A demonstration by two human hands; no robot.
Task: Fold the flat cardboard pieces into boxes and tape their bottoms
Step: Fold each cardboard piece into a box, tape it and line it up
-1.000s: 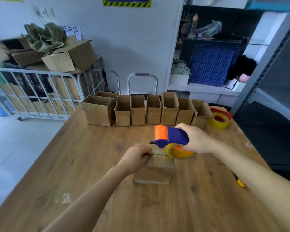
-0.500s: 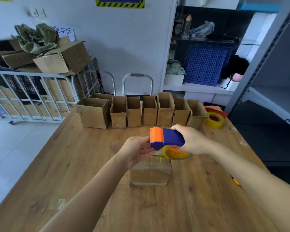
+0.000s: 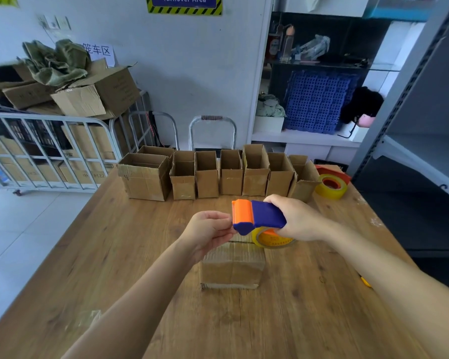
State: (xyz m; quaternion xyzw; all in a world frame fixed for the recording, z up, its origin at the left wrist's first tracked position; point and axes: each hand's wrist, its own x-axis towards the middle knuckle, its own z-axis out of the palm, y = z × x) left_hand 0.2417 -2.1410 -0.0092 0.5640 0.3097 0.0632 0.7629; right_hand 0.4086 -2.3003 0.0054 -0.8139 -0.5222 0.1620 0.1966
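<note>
Now the right hand grips the blue tape gun over a small box in the middle of the surface. The left hand pinches at its orange front; if it holds tape, I cannot tell. More boxes line the far edge.

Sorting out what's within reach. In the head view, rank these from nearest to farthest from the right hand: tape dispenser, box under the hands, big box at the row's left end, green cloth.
1. Tape dispenser, gripped in the right hand.
2. Box, just below, in front.
3. Big box, farther back, left.
4. Green cloth, far back left, high up.
</note>
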